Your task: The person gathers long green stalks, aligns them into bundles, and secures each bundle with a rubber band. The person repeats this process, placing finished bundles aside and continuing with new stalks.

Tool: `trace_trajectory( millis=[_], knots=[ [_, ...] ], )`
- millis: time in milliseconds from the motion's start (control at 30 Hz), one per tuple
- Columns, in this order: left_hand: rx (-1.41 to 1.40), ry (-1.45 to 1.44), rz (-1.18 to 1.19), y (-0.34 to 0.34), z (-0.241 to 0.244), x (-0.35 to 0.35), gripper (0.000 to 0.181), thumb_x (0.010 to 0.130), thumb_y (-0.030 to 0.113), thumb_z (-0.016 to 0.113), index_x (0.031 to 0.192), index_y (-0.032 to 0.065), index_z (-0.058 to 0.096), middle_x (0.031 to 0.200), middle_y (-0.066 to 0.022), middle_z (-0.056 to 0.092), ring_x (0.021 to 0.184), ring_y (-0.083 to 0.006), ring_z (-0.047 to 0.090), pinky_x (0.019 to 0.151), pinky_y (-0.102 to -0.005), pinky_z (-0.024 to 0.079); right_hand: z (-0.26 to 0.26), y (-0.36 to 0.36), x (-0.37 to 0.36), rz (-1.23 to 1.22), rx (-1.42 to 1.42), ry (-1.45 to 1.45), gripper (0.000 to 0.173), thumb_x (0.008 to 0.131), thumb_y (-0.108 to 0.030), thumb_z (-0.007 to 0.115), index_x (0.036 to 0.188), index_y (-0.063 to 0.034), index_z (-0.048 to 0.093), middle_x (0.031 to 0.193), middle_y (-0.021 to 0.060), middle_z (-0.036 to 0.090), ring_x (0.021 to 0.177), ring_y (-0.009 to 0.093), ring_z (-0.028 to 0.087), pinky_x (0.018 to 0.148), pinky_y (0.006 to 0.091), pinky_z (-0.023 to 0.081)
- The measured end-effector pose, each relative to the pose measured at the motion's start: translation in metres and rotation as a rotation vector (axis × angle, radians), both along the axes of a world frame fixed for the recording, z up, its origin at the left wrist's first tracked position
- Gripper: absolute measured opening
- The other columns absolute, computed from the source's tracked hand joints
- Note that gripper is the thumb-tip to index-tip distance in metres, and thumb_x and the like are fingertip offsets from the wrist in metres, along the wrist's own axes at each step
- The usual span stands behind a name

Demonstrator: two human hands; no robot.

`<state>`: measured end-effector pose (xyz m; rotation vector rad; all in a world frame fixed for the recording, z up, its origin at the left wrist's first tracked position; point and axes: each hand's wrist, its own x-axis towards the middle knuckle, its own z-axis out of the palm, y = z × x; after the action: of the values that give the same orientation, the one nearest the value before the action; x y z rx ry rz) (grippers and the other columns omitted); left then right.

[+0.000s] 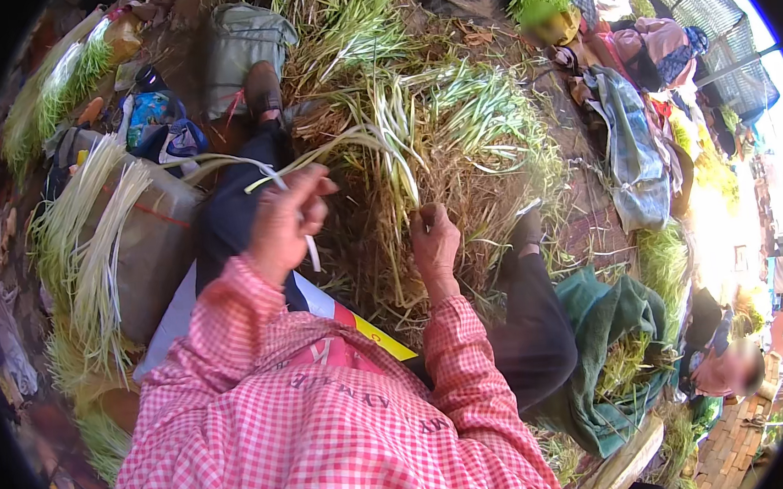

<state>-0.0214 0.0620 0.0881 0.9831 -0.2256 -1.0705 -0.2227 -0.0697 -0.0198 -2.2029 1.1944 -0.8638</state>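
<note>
My left hand (pixel 293 218) is raised before my chest with a long pale stalk (pixel 313 252) gripped in its fingers. The stalk's lower end sticks out below the fingers. Right of it, my right hand (pixel 436 241) pinches the lower tip of a thin white-green stalk (pixel 398 154) over the heap. Ahead of both hands lies a heap of brown dry trimmings (pixel 457 205). Loose green leafy stalks (pixel 484 113) lie on its far right side. The exact kind of plant is hard to tell.
At left, sorted pale stalks (pixel 110 225) rest on a grey block-like support (pixel 164 242). A green cloth sack (pixel 604 310) with trimmings stands by my right knee. Farther off are a grey-green bundle (pixel 245 49), a blue bag (pixel 153 111), and people at right, one (pixel 725 363) seated.
</note>
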Motion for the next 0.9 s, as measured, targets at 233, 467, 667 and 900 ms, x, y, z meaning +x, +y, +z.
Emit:
trace_trajectory(
  millis=[233, 467, 667, 900],
  knots=[
    [0.081, -0.239, -0.124, -0.023, -0.021, -0.066, 0.017, 0.087, 0.018, 0.072, 0.093, 0.0026, 0.069, 0.078, -0.0018, 0.068, 0.055, -0.0054, 0.056, 0.045, -0.0181, 0.039, 0.053, 0.057, -0.006, 0.158, -0.134, -0.06, 0.015, 0.076, -0.007, 0.067, 0.083, -0.0097, 0.055, 0.072, 0.0092, 0.058, 0.069, 0.031, 0.059, 0.064, 0.0407, 0.046],
    [0.295, -0.454, -0.27, -0.012, -0.025, -0.065, 0.015, 0.087, 0.013, 0.064, 0.094, 0.0024, 0.071, 0.078, 0.0021, 0.065, 0.065, -0.0048, 0.056, 0.058, -0.0196, 0.044, 0.067, 0.055, -0.008, 0.219, 0.707, -0.39, 0.029, 0.085, -0.028, 0.063, 0.1, -0.0027, 0.061, 0.083, 0.0136, 0.064, 0.07, 0.03, 0.061, 0.062, 0.04, 0.048],
    [0.238, -0.755, -0.497, -0.014, -0.05, -0.09, 0.014, 0.091, 0.015, 0.065, 0.097, 0.0028, 0.069, 0.077, 0.0056, 0.059, 0.064, -0.0038, 0.048, 0.057, -0.0197, 0.037, -0.001, 0.038, -0.009, 0.084, 0.951, -0.649, 0.03, 0.085, -0.029, 0.061, 0.079, -0.0015, 0.07, 0.063, 0.0096, 0.062, 0.058, 0.018, 0.055, 0.054, 0.0361, 0.043],
    [0.31, -0.892, -0.164, -0.056, -0.063, -0.033, 0.02, 0.095, 0.025, 0.061, 0.099, 0.008, 0.07, 0.068, 0.0054, 0.052, 0.061, -0.0035, 0.042, 0.051, -0.022, 0.029, -0.028, 0.023, -0.004, -0.293, -0.089, 0.24, 0.018, 0.076, -0.023, 0.059, 0.066, -0.0106, 0.067, 0.069, 0.0111, 0.065, 0.071, 0.03, 0.062, 0.075, 0.0433, 0.041]
  ],
)
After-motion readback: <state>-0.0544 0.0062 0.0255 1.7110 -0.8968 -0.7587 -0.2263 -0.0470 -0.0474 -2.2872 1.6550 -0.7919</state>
